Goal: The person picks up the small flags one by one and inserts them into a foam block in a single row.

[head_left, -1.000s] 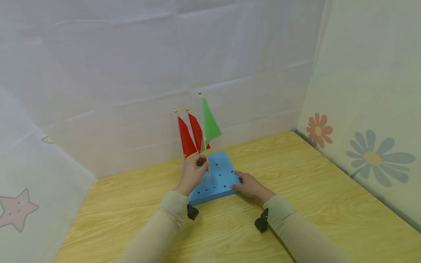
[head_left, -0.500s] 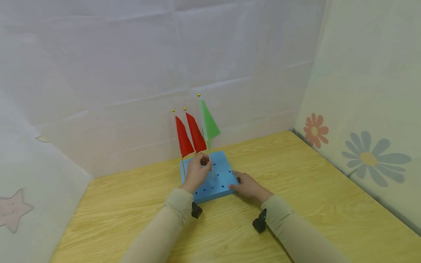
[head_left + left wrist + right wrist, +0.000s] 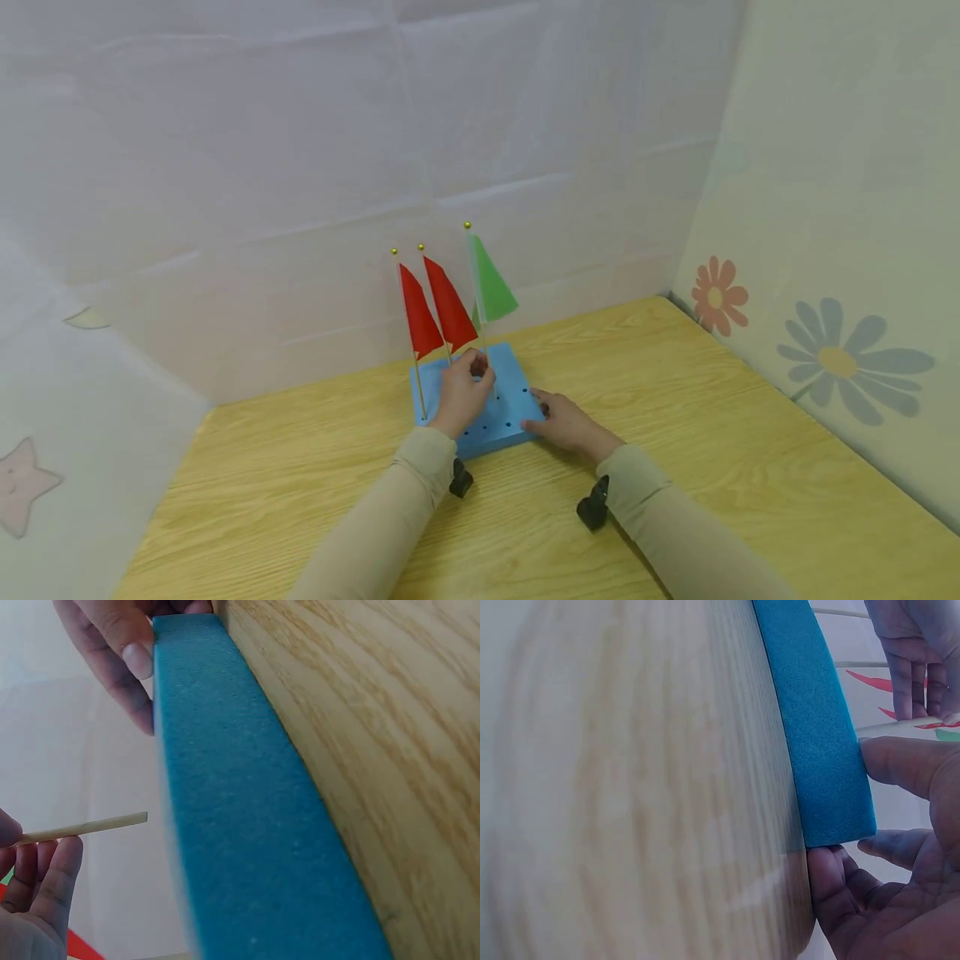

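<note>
My left hand (image 3: 463, 396) pinches the wooden stick of a green pennant flag (image 3: 492, 287) over a blue foam board (image 3: 516, 373) with small holes. In the left wrist view, the bare lower end of the stick (image 3: 112, 823) is a short way apart from the board (image 3: 225, 787). My right hand (image 3: 572, 425) holds the board's near right corner; the right wrist view has its thumb (image 3: 896, 761) on the top face and fingers around the end. Two red pennant flags (image 3: 422, 312) stand in the board's left part, the foot of the farther one hidden behind my left hand.
The board lies on a wood-grain table (image 3: 637, 358) near its back edge. A white sheet (image 3: 300, 167) hangs behind, and a flower-printed sheet (image 3: 836, 250) runs along the right side. More holes dot the board's front and right parts.
My left hand has moved right across the board, carrying the green flag, and the flag has come down a little. The right hand stays at the corner.
</note>
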The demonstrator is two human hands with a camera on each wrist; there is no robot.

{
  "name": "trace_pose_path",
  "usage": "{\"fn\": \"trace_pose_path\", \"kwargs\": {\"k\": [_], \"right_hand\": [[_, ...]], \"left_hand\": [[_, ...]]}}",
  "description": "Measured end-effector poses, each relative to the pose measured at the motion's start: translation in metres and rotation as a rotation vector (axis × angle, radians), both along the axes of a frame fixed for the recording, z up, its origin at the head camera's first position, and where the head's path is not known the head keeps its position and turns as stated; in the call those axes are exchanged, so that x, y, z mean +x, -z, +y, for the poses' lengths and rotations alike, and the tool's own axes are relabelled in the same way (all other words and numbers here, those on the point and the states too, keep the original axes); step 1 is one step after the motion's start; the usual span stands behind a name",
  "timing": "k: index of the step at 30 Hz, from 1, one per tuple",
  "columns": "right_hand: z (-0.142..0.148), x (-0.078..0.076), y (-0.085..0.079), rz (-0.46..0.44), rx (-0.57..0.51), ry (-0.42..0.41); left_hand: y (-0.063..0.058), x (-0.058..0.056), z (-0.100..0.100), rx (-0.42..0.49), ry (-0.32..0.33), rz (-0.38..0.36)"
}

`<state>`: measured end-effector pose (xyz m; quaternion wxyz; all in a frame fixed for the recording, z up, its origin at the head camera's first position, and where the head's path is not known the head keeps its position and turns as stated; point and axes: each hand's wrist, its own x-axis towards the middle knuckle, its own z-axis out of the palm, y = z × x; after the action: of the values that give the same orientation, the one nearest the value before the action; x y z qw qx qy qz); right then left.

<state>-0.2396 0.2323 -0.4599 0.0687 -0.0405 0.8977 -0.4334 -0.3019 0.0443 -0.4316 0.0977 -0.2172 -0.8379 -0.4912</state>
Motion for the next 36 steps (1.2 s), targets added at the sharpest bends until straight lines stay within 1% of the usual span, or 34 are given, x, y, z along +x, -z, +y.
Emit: {"fn": "trace_pose_path", "kwargs": {"k": [4,9,15,21,23,27,32,36], "right_hand": [[-0.001,0.000,0.002,-0.003,-0.008,0.000],[-0.002,-0.001,0.006,-0.003,-0.002,-0.002],[-0.002,-0.003,0.007,0.004,-0.008,-0.002],[-0.003,0.000,0.007,-0.002,-0.016,-0.006],[-0.004,0.001,0.006,-0.004,-0.024,-0.003],[-0.004,0.001,0.004,0.000,-0.040,0.000],[-0.004,0.000,0.004,0.001,-0.044,-0.001],[-0.005,0.001,0.005,0.009,-0.030,-0.004]], "left_hand": [[0.005,-0.002,0.001,-0.002,0.001,0.017],[0.011,-0.003,0.000,0.013,-0.008,0.013],[0.012,-0.004,0.001,0.018,-0.017,0.030],[0.013,-0.003,0.001,-0.030,-0.024,0.011],[0.012,-0.001,0.001,-0.052,-0.021,-0.004],[0.011,-0.002,0.000,-0.081,-0.009,-0.013],[0.015,-0.004,0.001,-0.131,-0.004,0.008],[0.017,-0.001,0.001,-0.164,0.001,0.013]]}}
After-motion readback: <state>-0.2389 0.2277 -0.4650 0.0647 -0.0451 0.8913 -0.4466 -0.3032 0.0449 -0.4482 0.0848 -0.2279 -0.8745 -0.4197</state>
